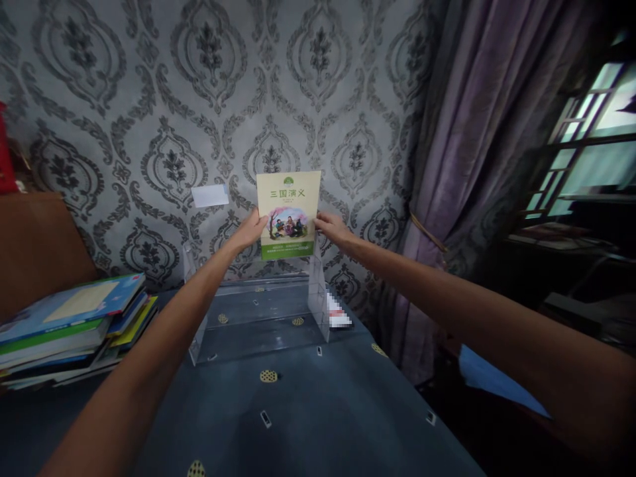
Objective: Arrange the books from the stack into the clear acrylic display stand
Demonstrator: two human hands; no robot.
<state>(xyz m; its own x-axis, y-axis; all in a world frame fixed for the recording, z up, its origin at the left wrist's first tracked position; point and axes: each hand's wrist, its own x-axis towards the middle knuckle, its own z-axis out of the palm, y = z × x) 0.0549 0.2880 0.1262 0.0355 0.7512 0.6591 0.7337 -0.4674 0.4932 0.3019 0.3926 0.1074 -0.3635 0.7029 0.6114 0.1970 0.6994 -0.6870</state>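
Note:
Between my two hands I hold up a book (288, 224) with a cream and green cover, Chinese characters at the top and a picture of several figures under pink blossom. My left hand (251, 230) is closed on its left edge, with the thumb on the cover. At the right edge my right hand (334, 226) pinches the book, fingers partly behind it. Below and behind the book stands a clear plastic rack (318, 298) with upright side panels. The book is upright, above the rack.
A stack of books (74, 324) lies at the left of the table (298, 424), in front of a brown board (40, 245). A white item (338, 313), partly blurred out, is right of the rack. Patterned wall (209, 99) behind; purple curtain (467, 146) at the right.

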